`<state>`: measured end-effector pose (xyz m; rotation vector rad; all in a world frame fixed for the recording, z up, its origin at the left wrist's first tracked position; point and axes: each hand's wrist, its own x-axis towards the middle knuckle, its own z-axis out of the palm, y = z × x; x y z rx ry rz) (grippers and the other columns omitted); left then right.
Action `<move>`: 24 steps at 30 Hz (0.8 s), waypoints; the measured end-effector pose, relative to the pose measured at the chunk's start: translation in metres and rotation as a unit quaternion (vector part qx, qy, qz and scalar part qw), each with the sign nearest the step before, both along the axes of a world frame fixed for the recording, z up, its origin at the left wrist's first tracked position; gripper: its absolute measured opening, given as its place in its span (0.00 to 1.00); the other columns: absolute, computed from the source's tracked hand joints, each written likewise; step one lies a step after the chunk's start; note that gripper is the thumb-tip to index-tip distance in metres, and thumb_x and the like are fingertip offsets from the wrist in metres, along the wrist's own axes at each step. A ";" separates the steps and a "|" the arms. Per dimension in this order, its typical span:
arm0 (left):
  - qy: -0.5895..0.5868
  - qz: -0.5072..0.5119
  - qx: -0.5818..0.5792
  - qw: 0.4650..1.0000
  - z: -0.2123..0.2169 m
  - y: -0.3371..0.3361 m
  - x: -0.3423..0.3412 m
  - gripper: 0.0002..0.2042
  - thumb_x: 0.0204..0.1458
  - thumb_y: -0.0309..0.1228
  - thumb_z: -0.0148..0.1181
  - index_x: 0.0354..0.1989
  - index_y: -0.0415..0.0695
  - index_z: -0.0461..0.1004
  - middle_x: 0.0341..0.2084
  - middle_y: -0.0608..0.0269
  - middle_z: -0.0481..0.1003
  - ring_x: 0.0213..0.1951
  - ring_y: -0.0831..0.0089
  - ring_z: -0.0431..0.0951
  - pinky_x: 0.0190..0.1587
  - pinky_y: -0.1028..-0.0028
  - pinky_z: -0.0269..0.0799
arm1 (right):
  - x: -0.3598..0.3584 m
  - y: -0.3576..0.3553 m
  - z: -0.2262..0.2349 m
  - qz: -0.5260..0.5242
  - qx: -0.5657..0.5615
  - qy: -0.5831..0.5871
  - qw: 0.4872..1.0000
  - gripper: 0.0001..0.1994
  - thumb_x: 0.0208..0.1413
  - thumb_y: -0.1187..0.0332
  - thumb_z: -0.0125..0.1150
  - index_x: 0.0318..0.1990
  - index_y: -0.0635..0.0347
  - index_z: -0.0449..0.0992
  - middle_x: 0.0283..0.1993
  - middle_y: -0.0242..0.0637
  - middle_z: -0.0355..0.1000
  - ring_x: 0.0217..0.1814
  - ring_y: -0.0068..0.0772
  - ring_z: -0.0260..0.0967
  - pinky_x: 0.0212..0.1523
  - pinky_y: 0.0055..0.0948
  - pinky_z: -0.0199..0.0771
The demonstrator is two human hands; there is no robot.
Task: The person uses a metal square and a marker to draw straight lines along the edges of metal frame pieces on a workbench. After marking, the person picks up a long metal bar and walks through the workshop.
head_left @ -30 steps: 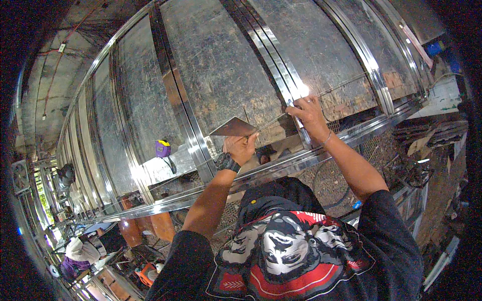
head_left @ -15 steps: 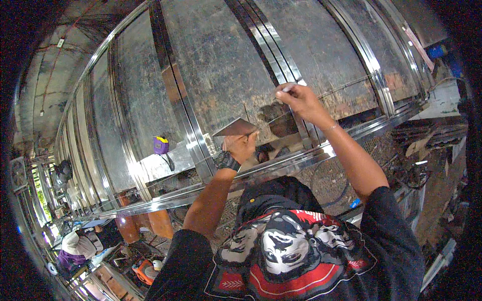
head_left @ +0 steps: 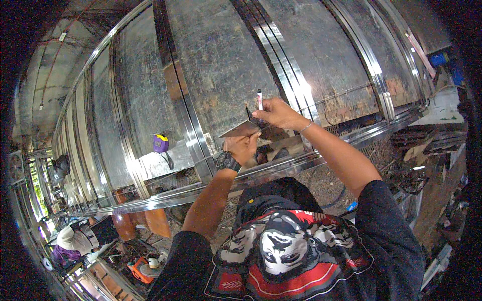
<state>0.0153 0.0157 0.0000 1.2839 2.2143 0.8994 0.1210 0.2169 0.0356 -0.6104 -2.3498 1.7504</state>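
**A:** Head view, middle of the frame: what is each hand doing?

**B:** The right hand [head_left: 277, 113] is closed around a marker pen [head_left: 259, 99] with a red band, cap end pointing up. The left hand [head_left: 242, 146], with a wristwatch [head_left: 227, 161] below it, grips a flat triangular metal square [head_left: 241, 130], pressed against the stainless steel frame [head_left: 281, 65].

**A:** And the two hands?

**B:** Just beside each other; the marker sits directly above the square's upper edge.

**A:** Anything else?

**B:** A purple-and-yellow tape measure [head_left: 160, 143] rests on a ledge left of centre, and another person [head_left: 73, 243] crouches at lower left.
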 end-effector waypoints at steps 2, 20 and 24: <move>0.005 -0.002 -0.005 1.000 0.002 0.002 0.001 0.10 0.55 0.40 0.67 0.35 0.47 0.87 0.30 0.57 0.84 0.33 0.59 0.83 0.39 0.62 0.75 | 0.001 0.001 -0.003 0.001 -0.001 -0.020 1.000 0.23 0.62 0.50 0.65 0.31 0.66 0.81 0.22 0.41 0.74 0.26 0.27 0.67 0.30 0.40 0.69; 0.077 -0.025 -0.045 0.996 0.010 0.001 0.003 0.16 0.61 0.47 0.55 0.35 0.51 0.85 0.27 0.57 0.83 0.30 0.54 0.82 0.33 0.57 0.75 | 0.001 0.000 0.009 0.037 0.040 -0.047 0.997 0.24 0.59 0.49 0.62 0.31 0.68 0.80 0.25 0.57 0.74 0.27 0.49 0.74 0.33 0.48 0.71; 0.019 -0.025 -0.062 0.998 0.024 0.011 0.002 0.16 0.58 0.47 0.63 0.34 0.47 0.86 0.30 0.60 0.85 0.35 0.60 0.85 0.42 0.65 0.78 | 0.006 0.003 0.016 0.028 0.050 -0.041 0.997 0.25 0.60 0.48 0.62 0.31 0.69 0.80 0.25 0.59 0.73 0.27 0.53 0.74 0.33 0.50 0.71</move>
